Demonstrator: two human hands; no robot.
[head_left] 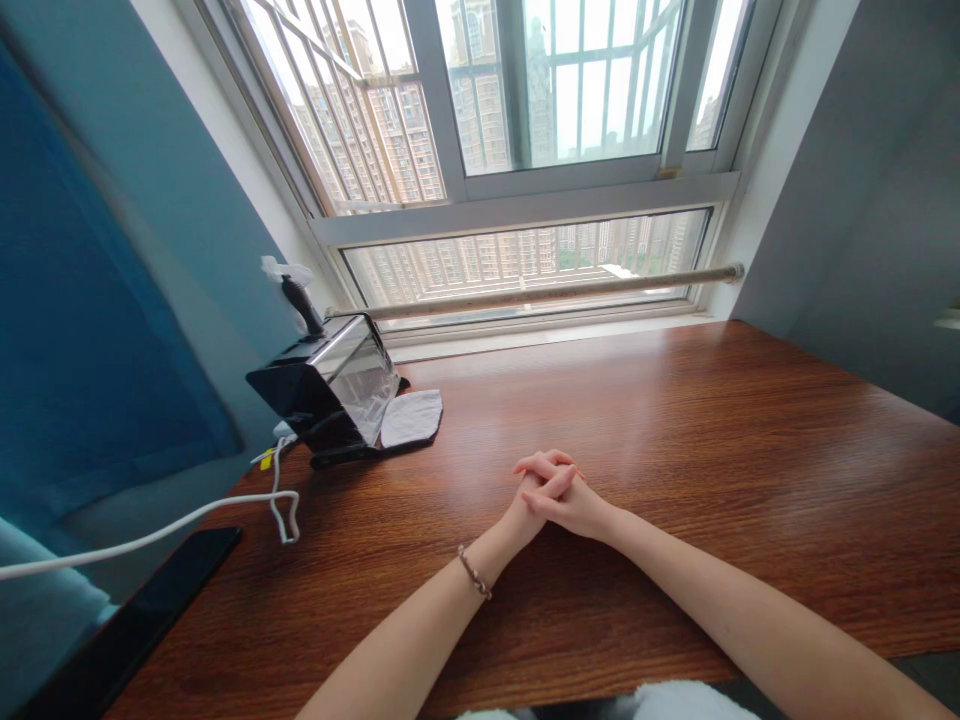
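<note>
Left hand (pixel 528 490) and right hand (pixel 581 505) interlock over counter (pixel 675 440); each grip holds the other, some fingers hidden. Black box (pixel 330 390) sits left, details unclear. Black slab (pixel 150 610) cut off lower left.

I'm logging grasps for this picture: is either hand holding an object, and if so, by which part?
No object shows in either hand; the left hand and right hand are simply clasped together, interlaced.

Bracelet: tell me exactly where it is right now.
In the head view's lower middle, the bracelet circles the left wrist, close to the left hand, which is clasped with the right hand.
</note>
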